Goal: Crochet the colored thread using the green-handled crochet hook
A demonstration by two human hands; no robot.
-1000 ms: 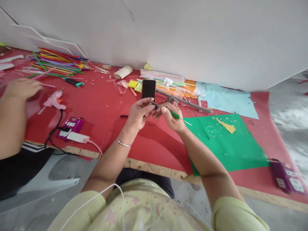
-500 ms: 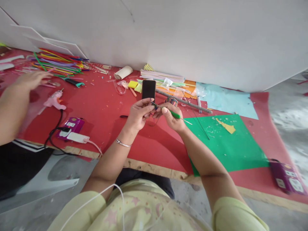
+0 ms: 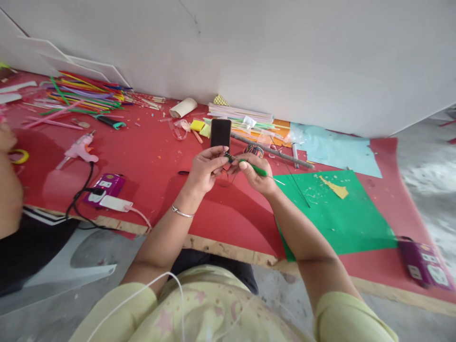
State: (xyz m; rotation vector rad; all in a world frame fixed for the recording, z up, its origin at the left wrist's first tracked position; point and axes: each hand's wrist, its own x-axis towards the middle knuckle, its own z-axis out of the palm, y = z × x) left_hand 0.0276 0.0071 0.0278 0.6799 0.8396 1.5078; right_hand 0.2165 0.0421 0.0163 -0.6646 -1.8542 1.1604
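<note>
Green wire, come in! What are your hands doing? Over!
Left hand and right hand pinch green wire. Phone stands just beyond. Nothing blocking.

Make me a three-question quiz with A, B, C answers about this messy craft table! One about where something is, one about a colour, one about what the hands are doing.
1. Where does the phone stand?
A. just behind the two hands
B. on the green sheet
C. beside the glue gun

2. What colour is the glue gun?
A. blue
B. pink
C. black

3. How is the green-handled tool held?
A. lying loose on the table
B. pinched in the right hand
C. gripped by a co-worker

Answers:
1 A, the phone rises right past the fingertips of the left hand.
2 B, its body is pale pink on the red table.
3 B, the right fingers close round its handle.
</note>
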